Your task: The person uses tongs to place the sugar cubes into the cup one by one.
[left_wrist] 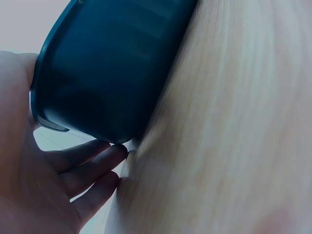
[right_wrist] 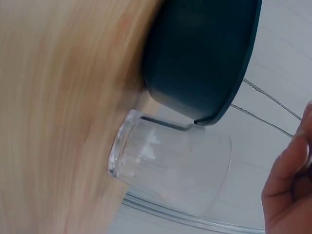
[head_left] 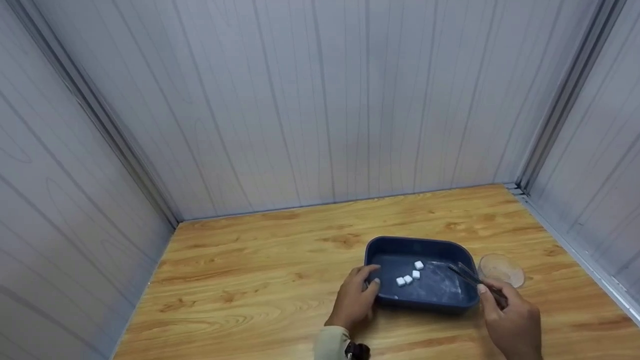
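Beside a clear cup (head_left: pixel 501 270), the dark blue tray (head_left: pixel 425 303) bearing four white cubes (head_left: pixel 416 275) sits at the head view's lower right, gripped by the left hand (head_left: pixel 353 299), while the right hand (head_left: pixel 513 317) pinches spread tweezers (head_left: pixel 465 275).

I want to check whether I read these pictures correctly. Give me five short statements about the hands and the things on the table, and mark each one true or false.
1. The left hand holds the blue tray at one end. True.
2. The blue tray is empty. False: four white cubes lie in it.
3. The right hand holds the tweezers. True.
4. The tweezers pinch a cube. False: their tips stand apart, with no cube between them.
5. A clear cup stands on the table, nearer to the right hand than to the left. True.
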A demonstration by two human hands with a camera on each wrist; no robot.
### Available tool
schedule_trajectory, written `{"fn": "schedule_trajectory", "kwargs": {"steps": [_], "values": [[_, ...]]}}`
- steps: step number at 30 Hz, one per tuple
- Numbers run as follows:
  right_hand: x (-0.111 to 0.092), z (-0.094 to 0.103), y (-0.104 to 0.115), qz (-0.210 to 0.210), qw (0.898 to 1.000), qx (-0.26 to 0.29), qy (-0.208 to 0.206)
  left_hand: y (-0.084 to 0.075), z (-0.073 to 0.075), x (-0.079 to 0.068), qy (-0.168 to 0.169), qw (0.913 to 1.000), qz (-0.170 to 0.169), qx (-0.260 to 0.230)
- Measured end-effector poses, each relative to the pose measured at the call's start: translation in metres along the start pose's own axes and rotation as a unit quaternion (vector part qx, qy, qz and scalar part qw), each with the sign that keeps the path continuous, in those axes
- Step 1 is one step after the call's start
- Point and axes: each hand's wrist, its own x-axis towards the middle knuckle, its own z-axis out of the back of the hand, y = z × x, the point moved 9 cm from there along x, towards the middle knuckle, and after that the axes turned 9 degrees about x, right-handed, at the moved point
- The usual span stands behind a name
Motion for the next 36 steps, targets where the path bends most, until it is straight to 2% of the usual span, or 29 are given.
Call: {"fn": "schedule_trajectory", "kwargs": {"steps": [7, 11, 18, 25, 31, 36], "values": [[-0.001, -0.013, 0.003, 0.014, 0.999, -0.025, 0.025, 0.002, -0.001, 0.0, 0.003, 1.0, 0.004, 0.002], [-0.002, -0.017, 0.004, 0.023, 0.999, -0.014, 0.03, 0.003, -0.001, -0.001, 0.004, 1.0, 0.003, 0.003], [-0.001, -0.027, 0.001, 0.013, 0.999, 0.01, 0.049, 0.0, 0.0, -0.001, 0.005, 1.0, -0.007, 0.002], [-0.002, -0.04, -0.001, 0.012, 0.997, -0.011, 0.076, 0.002, 0.001, -0.002, 0.006, 1.0, 0.001, 0.006], [0.001, -0.043, 0.002, 0.028, 0.997, -0.034, 0.07, 0.001, 0.0, -0.002, 0.009, 0.9999, 0.003, 0.006], [0.003, -0.048, 0.004, 0.036, 0.996, -0.028, 0.075, -0.002, 0.001, -0.001, 0.005, 1.0, 0.001, 0.002]]}}
